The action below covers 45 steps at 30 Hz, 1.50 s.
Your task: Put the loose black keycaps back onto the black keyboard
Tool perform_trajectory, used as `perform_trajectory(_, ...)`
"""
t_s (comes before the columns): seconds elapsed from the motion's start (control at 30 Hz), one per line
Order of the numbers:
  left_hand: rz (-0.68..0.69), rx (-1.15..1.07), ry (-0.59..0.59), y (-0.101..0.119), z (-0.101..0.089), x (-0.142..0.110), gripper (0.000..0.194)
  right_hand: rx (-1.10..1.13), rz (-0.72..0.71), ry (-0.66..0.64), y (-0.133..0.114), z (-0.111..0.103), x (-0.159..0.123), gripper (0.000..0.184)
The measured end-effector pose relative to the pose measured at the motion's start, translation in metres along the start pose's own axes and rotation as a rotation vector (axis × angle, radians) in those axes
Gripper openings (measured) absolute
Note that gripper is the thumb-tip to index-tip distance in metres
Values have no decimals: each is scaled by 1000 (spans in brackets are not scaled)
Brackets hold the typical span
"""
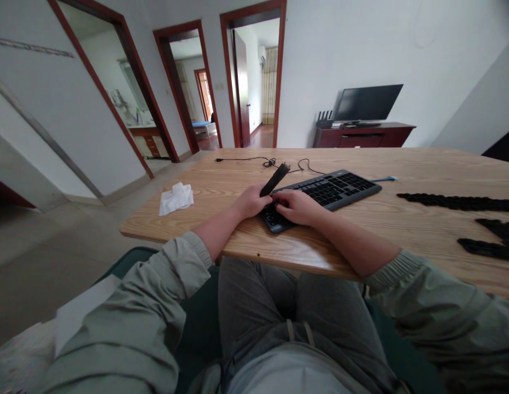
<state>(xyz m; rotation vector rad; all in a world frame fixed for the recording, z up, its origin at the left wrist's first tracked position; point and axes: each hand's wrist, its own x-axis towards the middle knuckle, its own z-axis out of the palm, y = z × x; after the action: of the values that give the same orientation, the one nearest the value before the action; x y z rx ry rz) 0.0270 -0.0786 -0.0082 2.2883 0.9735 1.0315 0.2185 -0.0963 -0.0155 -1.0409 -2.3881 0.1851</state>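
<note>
A dark grey keyboard (336,189) with black keys lies at a slant on the wooden table, its left end towards me. My left hand (253,201) rests at that left end, closed around a long, narrow black object (275,179) that sticks up and to the right. I cannot make out what kind of object it is. Over the keys beside it, my right hand (297,207) is curled with its fingertips pressed together, close to my left fingers. Whatever is between those fingertips is hidden.
A crumpled white tissue (177,198) lies at the left of the wooden table (221,232). Behind the keyboard runs a black cable (246,159). A small blue item (384,179) pokes out past the keyboard's right end. Black braided-looking strips (455,202) lie at the right.
</note>
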Motion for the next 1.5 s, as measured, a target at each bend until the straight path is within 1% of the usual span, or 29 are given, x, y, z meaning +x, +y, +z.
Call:
perform_trajectory(0.07,20,-26,2,0,0,-1,23,-22,-57,3,-2,1,1,27)
perform_trajectory(0.13,30,-23,17,1,1,-3,25,6,-96,23,-2,2,0,26)
perform_trajectory(0.23,33,36,61,1,4,-6,26,77,-131,63,-1,5,-1,25)
perform_trajectory(0.3,29,89,98,0,5,-7,25,100,-142,58,1,7,-2,24)
perform_trajectory(0.5,-8,135,165,-1,8,-6,14,122,-98,37,4,10,1,24)
perform_trajectory(0.6,-16,132,185,-1,8,-6,11,132,-104,35,5,10,2,24)
perform_trajectory(0.97,-44,145,211,-1,8,-6,8,122,-102,41,1,8,4,22)
perform_trajectory(1.1,-37,151,245,-2,9,-6,5,130,-123,43,1,8,4,22)
perform_trajectory(1.17,-33,144,229,-3,9,-6,6,135,-121,47,1,8,4,22)
perform_trajectory(1.2,-43,138,238,-3,9,-6,6,137,-117,48,1,8,4,22)
perform_trajectory(1.33,-105,119,361,-3,9,-5,8,129,-111,32,1,8,4,24)
perform_trajectory(1.37,-104,117,365,-3,9,-4,8,123,-111,26,1,8,4,25)
perform_trajectory(1.43,-81,108,332,-3,9,-3,9,115,-111,19,0,7,4,24)
perform_trajectory(1.5,-71,81,324,-3,7,-4,9,120,-114,21,-2,6,3,24)
